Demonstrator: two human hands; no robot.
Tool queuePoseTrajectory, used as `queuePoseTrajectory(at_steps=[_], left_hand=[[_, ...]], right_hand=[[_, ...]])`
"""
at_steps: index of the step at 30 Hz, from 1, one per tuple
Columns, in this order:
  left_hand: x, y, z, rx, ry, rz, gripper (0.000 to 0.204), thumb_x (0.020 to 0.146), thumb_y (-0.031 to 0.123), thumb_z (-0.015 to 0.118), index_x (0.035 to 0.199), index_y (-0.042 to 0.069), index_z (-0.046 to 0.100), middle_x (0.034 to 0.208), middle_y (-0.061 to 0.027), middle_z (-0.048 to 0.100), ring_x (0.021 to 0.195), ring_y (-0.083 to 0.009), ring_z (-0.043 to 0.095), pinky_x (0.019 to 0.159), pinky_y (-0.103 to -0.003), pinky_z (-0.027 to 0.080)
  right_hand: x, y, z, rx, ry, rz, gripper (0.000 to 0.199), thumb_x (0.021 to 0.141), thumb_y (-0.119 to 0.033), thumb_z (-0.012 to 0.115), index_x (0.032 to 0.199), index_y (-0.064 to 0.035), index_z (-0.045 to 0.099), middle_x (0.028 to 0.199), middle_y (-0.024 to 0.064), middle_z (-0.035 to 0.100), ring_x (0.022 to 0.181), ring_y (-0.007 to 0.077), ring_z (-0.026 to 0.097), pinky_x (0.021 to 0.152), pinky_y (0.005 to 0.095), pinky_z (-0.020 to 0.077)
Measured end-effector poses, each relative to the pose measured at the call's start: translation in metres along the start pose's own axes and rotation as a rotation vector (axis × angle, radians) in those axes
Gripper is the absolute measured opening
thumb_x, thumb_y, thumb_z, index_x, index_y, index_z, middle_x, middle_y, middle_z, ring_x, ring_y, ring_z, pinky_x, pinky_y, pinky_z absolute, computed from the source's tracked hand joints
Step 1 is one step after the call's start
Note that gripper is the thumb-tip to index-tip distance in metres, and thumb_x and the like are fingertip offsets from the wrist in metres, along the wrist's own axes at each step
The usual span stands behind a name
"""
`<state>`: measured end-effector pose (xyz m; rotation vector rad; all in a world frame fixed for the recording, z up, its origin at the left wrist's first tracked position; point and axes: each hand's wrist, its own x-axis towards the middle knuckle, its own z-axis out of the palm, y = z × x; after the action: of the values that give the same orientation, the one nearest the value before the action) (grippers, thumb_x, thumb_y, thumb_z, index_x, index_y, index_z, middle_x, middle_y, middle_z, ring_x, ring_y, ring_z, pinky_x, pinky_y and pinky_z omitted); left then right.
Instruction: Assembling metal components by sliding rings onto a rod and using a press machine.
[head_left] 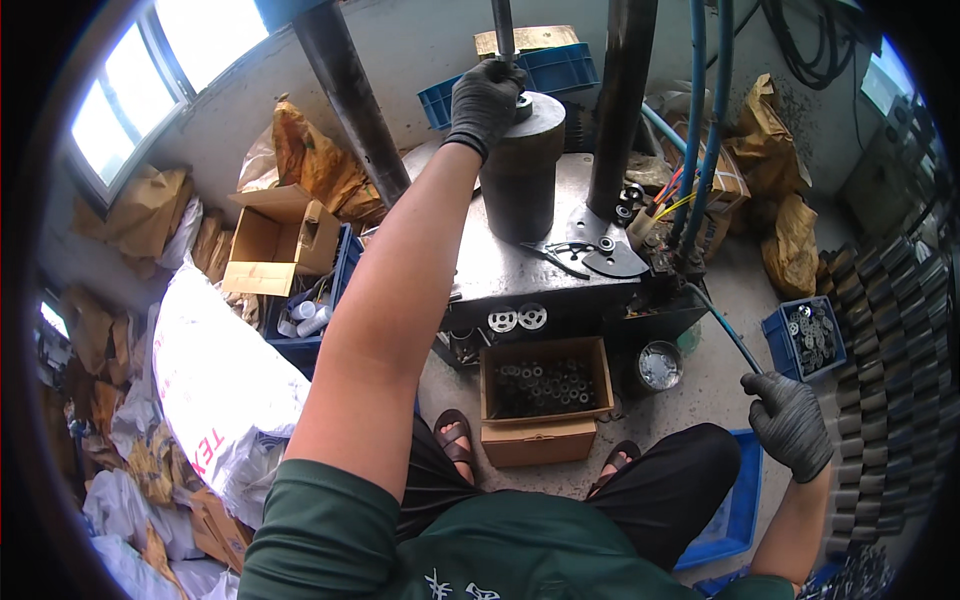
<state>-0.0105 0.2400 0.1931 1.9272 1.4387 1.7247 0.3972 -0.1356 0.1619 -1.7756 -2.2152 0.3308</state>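
Note:
My left hand [487,100], in a dark grey glove, reaches forward to the top of a thick metal cylinder [520,180] on the press table [490,260]. Its fingers close right at the lower end of the upright press rod [503,28]. A small dark round part [523,108] shows beside the fingers on the cylinder's top; what the fingers grip is mostly hidden. Low on the right, my gloved right hand [790,425] is closed round the end of a long thin lever [722,325] coming from the press. A flat curved metal plate [610,255] lies right of the cylinder.
A cardboard box [548,412] of small round metal parts stands between my feet, beside a round tin [660,366]. Thick press columns [348,95] flank the cylinder. A blue crate of parts [804,338] and stacked metal pieces [880,400] are right; a white sack [215,390] is left.

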Motion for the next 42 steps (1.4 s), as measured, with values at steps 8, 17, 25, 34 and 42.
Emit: queuePoseTrajectory(at_steps=[8, 17, 25, 34, 42], left_hand=[[0.009, -0.014, -0.002, -0.049, -0.033, -0.059, 0.028, 0.089, 0.029, 0.075, 0.106, 0.006, 0.073, 0.09, -0.0123, 0.076, 0.086, -0.0245, 0.074, 0.083, -0.035, 0.057], [0.004, 0.002, -0.01, -0.134, -0.067, -0.091, 0.049, 0.096, 0.048, 0.067, 0.118, 0.003, 0.069, 0.089, -0.0084, 0.072, 0.083, -0.019, 0.07, 0.079, -0.034, 0.055], [0.001, 0.006, -0.006, -0.27, -0.118, -0.146, 0.047, 0.101, 0.045, 0.062, 0.118, 0.002, 0.069, 0.08, -0.0039, 0.067, 0.073, -0.012, 0.063, 0.073, -0.03, 0.053], [0.004, 0.001, -0.008, -0.194, -0.115, -0.118, 0.045, 0.1, 0.044, 0.062, 0.115, 0.003, 0.071, 0.077, -0.0036, 0.067, 0.071, -0.0112, 0.062, 0.07, -0.03, 0.052], [0.004, -0.002, -0.006, -0.193, -0.099, -0.129, 0.042, 0.098, 0.043, 0.063, 0.111, 0.003, 0.072, 0.077, -0.0049, 0.068, 0.071, -0.0129, 0.064, 0.07, -0.032, 0.053]], right_hand=[[-0.021, 0.01, 0.027, -0.106, -0.169, -0.013, 0.024, 0.078, -0.008, 0.061, 0.096, -0.0014, 0.074, 0.091, 0.0205, 0.071, 0.086, 0.0395, 0.069, 0.082, 0.0459, 0.0565], [-0.014, 0.003, 0.019, -0.195, -0.146, 0.017, 0.016, 0.081, -0.017, 0.063, 0.085, -0.004, 0.072, 0.081, 0.0191, 0.07, 0.079, 0.0387, 0.069, 0.075, 0.0466, 0.0557], [-0.004, -0.001, 0.004, -0.038, -0.024, 0.079, 0.024, 0.082, -0.013, 0.063, 0.099, -0.0017, 0.074, 0.092, 0.0201, 0.072, 0.088, 0.0376, 0.07, 0.082, 0.0445, 0.0564], [-0.003, 0.012, -0.004, 0.083, -0.143, 0.057, 0.03, 0.084, -0.011, 0.062, 0.109, 0.0023, 0.071, 0.098, 0.0235, 0.072, 0.093, 0.0382, 0.071, 0.084, 0.0429, 0.0567], [-0.002, 0.012, -0.003, 0.014, -0.148, 0.018, 0.03, 0.086, -0.01, 0.061, 0.112, 0.0018, 0.07, 0.097, 0.0231, 0.072, 0.092, 0.038, 0.071, 0.084, 0.0425, 0.0568]])
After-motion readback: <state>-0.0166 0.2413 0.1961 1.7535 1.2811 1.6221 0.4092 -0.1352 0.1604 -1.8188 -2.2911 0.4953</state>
